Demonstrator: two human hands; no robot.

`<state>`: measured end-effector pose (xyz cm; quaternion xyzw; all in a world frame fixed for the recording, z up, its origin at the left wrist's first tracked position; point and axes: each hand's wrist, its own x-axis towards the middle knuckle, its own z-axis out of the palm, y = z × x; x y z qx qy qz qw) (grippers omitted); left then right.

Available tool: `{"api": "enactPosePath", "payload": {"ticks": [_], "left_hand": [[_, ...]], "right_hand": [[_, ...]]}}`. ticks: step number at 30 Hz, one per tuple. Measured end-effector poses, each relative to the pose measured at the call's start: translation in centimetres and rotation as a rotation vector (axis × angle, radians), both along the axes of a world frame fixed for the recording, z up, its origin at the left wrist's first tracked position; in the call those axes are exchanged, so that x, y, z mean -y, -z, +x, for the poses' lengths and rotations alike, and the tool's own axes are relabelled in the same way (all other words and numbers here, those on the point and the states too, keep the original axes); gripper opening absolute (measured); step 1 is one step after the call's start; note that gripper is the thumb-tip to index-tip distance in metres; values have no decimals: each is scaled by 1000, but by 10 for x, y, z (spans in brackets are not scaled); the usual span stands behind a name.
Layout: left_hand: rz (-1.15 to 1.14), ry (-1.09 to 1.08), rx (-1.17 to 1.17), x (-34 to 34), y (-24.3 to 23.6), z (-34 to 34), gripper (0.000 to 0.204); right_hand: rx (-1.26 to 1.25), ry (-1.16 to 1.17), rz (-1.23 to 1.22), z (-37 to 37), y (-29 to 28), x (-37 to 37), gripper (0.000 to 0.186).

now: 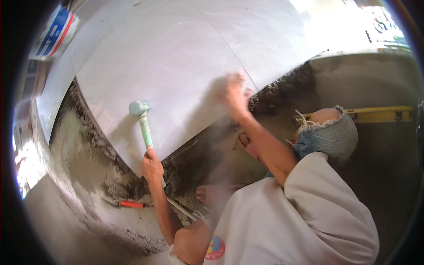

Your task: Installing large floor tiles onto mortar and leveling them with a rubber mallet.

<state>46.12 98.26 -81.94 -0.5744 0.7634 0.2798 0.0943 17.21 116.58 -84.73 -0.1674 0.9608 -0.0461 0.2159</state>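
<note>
My left hand is closed round the pale green handle of a mallet. The mallet's rounded, greenish head is over a large light grey floor tile, low at its near left part; whether it touches cannot be told. Farther right, my right hand is over the tile close to its right joint line, blurred by motion. Its thumb stands apart from the fingers, and nothing shows in it. Dark, crumbly mortar runs along the tile's left and near edges.
A yellow spirit level lies at the right, behind my knee in torn denim. A red-handled tool rests on the rough ground at lower left. At the upper left stands a white bucket with blue and red bands. My feet are on the ground beside the tile.
</note>
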Motion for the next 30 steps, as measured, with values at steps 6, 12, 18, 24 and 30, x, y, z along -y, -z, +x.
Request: {"api": "enactPosePath", "payload": {"ticks": [6, 12, 18, 24, 30], "left_hand": [[-16, -32, -150, 3, 18, -6, 65], [-63, -5, -82, 14, 29, -20, 60], [-193, -11, -155, 87, 22, -74, 54], [-241, 169, -26, 175, 17, -109, 104], [4, 109, 2, 204, 19, -115, 129]], "right_hand": [[-98, -376, -442, -1, 34, 144, 67], [-220, -688, -429, -91, 35, 193, 72], [-269, -688, -468, -110, 29, 180, 72], [-236, -656, -478, -107, 18, 179, 71], [-248, -686, -356, -105, 23, 189, 71]]}}
